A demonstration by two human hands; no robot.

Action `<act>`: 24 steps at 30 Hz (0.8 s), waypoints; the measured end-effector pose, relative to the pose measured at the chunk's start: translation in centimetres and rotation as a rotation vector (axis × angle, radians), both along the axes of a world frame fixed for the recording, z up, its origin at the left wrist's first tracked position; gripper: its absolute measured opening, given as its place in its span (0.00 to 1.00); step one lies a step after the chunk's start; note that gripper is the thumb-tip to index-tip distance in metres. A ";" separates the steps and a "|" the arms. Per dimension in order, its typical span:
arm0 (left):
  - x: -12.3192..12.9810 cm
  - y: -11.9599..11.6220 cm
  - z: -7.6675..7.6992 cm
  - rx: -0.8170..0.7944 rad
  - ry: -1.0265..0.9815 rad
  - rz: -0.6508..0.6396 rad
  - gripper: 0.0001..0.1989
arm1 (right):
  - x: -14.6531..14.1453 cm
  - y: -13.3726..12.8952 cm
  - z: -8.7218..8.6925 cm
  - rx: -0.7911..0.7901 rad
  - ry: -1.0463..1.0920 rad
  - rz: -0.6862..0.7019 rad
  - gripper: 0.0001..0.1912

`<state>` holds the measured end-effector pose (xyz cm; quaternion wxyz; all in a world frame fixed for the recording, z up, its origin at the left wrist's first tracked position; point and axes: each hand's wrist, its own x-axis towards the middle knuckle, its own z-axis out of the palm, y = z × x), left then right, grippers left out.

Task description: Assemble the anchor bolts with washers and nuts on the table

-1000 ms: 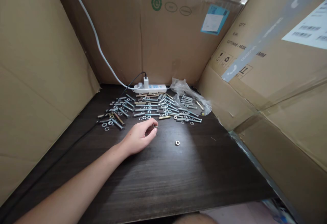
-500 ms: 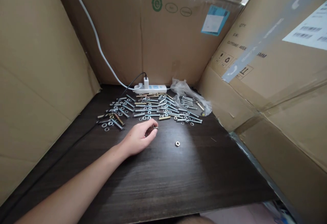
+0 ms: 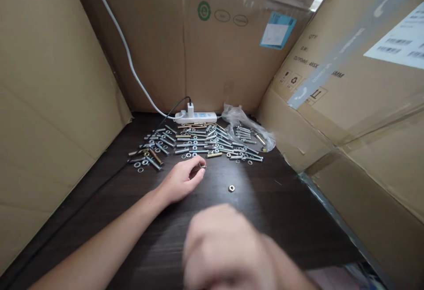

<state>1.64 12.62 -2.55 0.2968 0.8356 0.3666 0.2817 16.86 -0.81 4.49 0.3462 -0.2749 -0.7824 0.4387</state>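
My left hand [image 3: 185, 177] rests on the dark table with its thumb and fingers pinched around a small metal bolt [image 3: 203, 166]. Only the bolt's end shows past the fingertips; the rest is hidden. To the right of that hand a single nut [image 3: 231, 188] lies on the bare tabletop. My right hand [image 3: 228, 250] is low in the foreground, near the camera and below the nut. It looks curled, but motion smears its fingers, and whether anything is in them does not show.
Behind my left hand lie rows of bolts [image 3: 192, 140], nuts and washers. A white power strip [image 3: 205, 117] with a charger stands at the back, beside a clear plastic bag [image 3: 238, 118]. Cardboard walls [image 3: 232, 69] enclose three sides. A black cable [image 3: 96, 190] runs along the left.
My right hand has come into view from the bottom edge. My left hand stays in place with the bolt, and the view has tilted slightly.
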 end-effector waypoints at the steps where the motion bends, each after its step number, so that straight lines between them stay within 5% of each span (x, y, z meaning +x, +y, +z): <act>1: 0.0 0.0 0.0 0.002 -0.001 0.000 0.07 | 1.1 1.7 0.3 0.035 -0.121 -0.089 0.03; 5: 0.0 0.0 0.0 0.006 -0.003 0.019 0.07 | 5.7 6.2 -1.4 0.120 -0.707 -0.488 0.04; 11: 0.1 -0.2 -0.1 -0.001 -0.012 0.028 0.06 | 7.2 7.5 -5.7 0.078 -0.868 -0.398 0.07; 15: 0.1 -0.2 -0.2 -0.011 -0.012 0.026 0.06 | 6.4 9.4 -5.2 0.136 -0.803 -0.352 0.04; 19: 0.1 -0.1 -0.2 -0.018 -0.011 0.007 0.07 | 5.2 11.2 -4.4 0.175 -0.485 -0.326 0.06; 24: 0.2 -0.2 -0.2 -0.065 -0.004 -0.047 0.06 | 3.7 11.2 -6.2 0.290 -0.101 -0.410 0.07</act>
